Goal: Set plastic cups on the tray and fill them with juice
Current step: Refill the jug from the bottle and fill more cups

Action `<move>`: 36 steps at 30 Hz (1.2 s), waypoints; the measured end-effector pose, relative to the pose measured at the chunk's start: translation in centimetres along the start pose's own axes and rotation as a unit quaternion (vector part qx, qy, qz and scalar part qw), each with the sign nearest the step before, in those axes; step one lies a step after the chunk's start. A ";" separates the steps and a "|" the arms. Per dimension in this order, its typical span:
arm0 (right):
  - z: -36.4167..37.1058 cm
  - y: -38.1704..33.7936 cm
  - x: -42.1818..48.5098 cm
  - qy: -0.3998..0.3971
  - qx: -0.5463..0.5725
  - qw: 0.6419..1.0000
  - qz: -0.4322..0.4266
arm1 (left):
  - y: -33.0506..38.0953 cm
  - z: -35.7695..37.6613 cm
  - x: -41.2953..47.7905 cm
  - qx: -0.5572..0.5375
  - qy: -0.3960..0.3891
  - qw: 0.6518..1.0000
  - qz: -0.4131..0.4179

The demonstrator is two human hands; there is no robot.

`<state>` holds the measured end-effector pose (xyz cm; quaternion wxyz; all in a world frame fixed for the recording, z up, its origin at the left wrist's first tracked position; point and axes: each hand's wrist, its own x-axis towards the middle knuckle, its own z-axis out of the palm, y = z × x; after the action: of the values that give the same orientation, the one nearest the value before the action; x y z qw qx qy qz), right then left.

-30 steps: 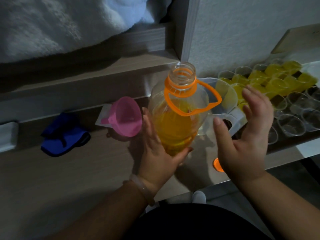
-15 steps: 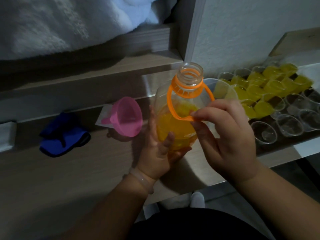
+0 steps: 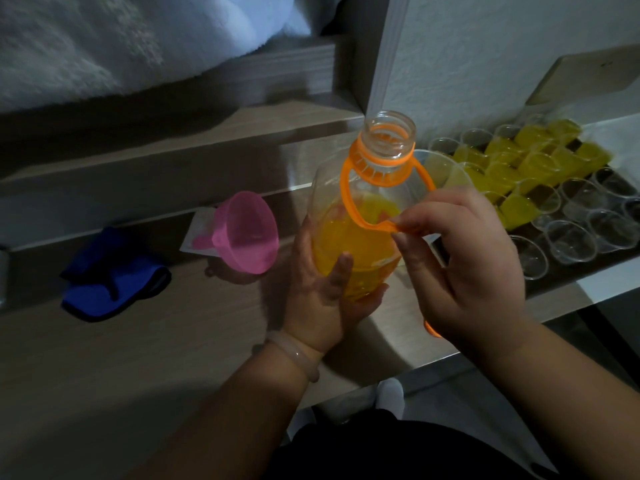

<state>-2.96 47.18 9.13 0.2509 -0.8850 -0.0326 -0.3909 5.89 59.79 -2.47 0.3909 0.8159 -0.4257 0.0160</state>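
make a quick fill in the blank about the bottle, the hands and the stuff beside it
1. The funnel left of the bottle is ____.
2. The left hand grips the bottle while the right hand pinches its orange ____.
3. The cloth left of the funnel is ____.

Missing words: pink; handle; blue.
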 end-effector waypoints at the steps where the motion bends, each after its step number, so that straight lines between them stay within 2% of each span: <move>1: -0.1 0.0 0.0 0.002 -0.005 1.000 0.000 | 0.3 -0.3 0.3 -0.004 0.024 1.000 -0.004; 3: -0.3 0.0 0.0 0.008 -0.013 1.000 0.004 | 0.5 -1.0 0.8 -0.076 0.073 0.994 0.019; 4: -0.4 0.0 -0.1 0.009 -0.013 1.000 0.007 | -0.2 -1.1 1.0 -0.034 0.116 0.989 0.090; 5: -0.5 0.0 -0.1 0.010 -0.013 1.000 0.008 | -0.7 -1.1 0.9 -0.001 0.125 0.984 0.131; 10: -0.2 -0.6 -0.3 0.018 -0.011 1.000 0.006 | -1.1 -1.7 1.0 0.025 0.131 0.977 0.165; 13: -0.1 -0.9 -0.3 0.016 -0.004 1.000 0.004 | -0.6 -1.6 0.8 -0.068 0.079 0.994 0.029; 14: -0.1 -0.9 -0.2 0.015 -0.003 1.000 0.004 | -0.3 -1.5 0.7 -0.064 0.062 0.996 0.001; 15: -0.2 -0.8 -0.2 0.014 -0.003 1.000 0.004 | -0.1 -1.3 0.4 -0.060 0.065 0.996 -0.017; 17: -0.3 -0.7 -0.2 0.012 -0.004 1.000 0.007 | 0.8 -1.0 0.5 -0.163 0.056 0.982 -0.078; 20: -0.5 -0.6 -0.2 0.006 -0.002 1.000 0.011 | 2.3 -1.1 1.7 -0.247 0.062 0.965 -0.068; 23: -0.6 -0.3 0.0 0.003 -0.005 1.000 0.009 | 2.1 -1.0 1.8 -0.144 0.111 0.983 -0.035; 25: -0.6 -0.2 0.1 0.002 -0.008 1.000 0.004 | 1.5 -1.0 1.7 -0.150 0.113 0.981 -0.053; 26: -0.6 -0.2 0.1 0.003 -0.008 1.000 0.002 | 1.0 -0.8 1.7 -0.128 0.119 0.984 -0.036; 28: -0.7 -0.1 0.0 0.007 -0.010 1.000 0.005 | -0.5 -0.1 1.3 -0.011 0.148 0.985 0.083; 29: -0.9 -0.1 0.0 0.012 -0.014 1.000 0.007 | -0.7 0.0 1.2 0.020 0.160 0.981 0.113; 36: -1.8 0.2 0.5 0.045 -0.046 0.998 0.003 | 0.7 -2.5 1.8 0.019 0.119 0.984 0.132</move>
<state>-3.81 46.10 10.40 0.2124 -0.8770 -0.0008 -0.4310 7.29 59.94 0.38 0.4177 0.7519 -0.4798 0.1730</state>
